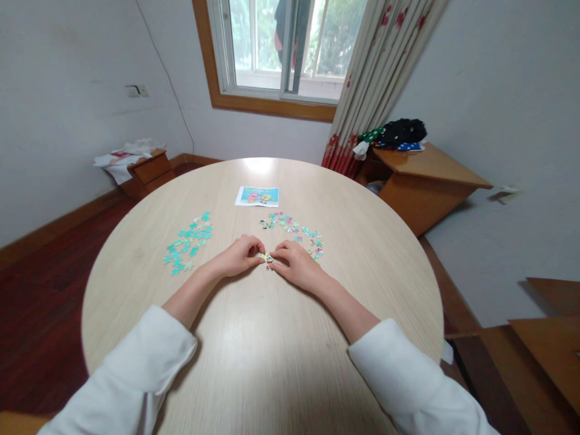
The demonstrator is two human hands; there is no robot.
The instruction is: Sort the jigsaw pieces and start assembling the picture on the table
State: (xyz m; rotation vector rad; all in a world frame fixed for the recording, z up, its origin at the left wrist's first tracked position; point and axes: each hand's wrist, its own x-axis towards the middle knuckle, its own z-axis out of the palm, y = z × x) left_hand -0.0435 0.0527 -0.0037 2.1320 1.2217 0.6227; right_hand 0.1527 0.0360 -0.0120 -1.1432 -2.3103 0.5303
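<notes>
From my remote post I see the small puzzle pieces (pixel 267 259) midway between the counter's (pixel 258 362) left and right edges, pinched by left hand (pixel 241 255) and right hand (pixel 295 264) from opposite sides, neither nearer, long axis unclear.

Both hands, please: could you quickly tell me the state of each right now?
Left hand: closed, pinching the small jigsaw pieces at their left edge.
Right hand: closed, pinching the same jigsaw pieces at their right edge.
</notes>
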